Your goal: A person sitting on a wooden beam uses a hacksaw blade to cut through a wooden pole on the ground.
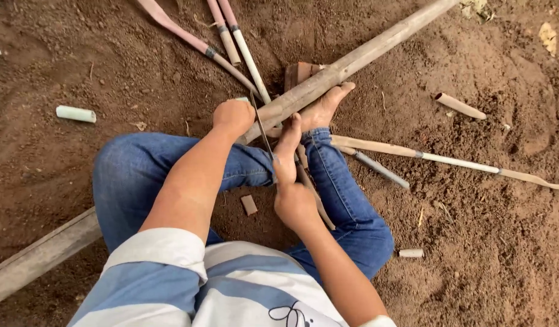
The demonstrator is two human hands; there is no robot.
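I sit on bare earth with my legs in blue jeans folded around a long pale pole point(364, 54). Both bare feet point(323, 108) press against it. My left hand point(233, 115) is closed at the upper end of a thin dark blade point(262, 130) that crosses the pole. My right hand point(294, 204) grips a slim brown stick point(320, 209) at the blade's lower end, just below my near foot. Whether the stick is the blade's handle is hidden by my fingers.
A reddish brick point(297, 71) lies under the pole. Thin canes point(234, 39) lie at the top, and split strips point(449, 160) run to the right. Short cut tube pieces point(75, 113) point(460, 106) point(411, 253) are scattered on the soil. A small chip point(248, 204) lies between my legs.
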